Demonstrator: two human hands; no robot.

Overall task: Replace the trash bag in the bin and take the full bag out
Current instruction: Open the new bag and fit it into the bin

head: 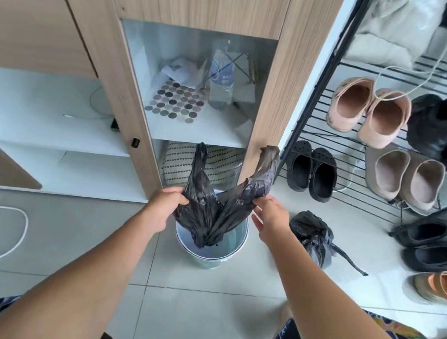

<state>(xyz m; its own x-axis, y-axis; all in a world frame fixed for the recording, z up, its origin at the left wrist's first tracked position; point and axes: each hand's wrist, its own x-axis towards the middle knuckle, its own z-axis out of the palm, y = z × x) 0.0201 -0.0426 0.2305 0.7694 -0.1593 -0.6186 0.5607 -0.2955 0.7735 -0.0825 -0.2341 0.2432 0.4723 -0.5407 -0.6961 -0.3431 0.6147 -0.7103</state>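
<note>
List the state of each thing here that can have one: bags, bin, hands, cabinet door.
New black bag: unfolded, not yet opened out, bottom hanging into the bin.
Bin: upright, unlined.
Full bag: tied shut, on the floor beside the bin.
Left hand: gripping the new bag.
Right hand: gripping the new bag.
Glass cabinet door: closed.

Wooden cabinet (pixel 183 0), wire shoe rack (pixel 360 171), seemingly tiled floor (pixel 197 309).

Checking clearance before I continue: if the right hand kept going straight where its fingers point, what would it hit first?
Most likely the fresh black bag that the right hand is already touching; depth beyond is unclear.
</note>
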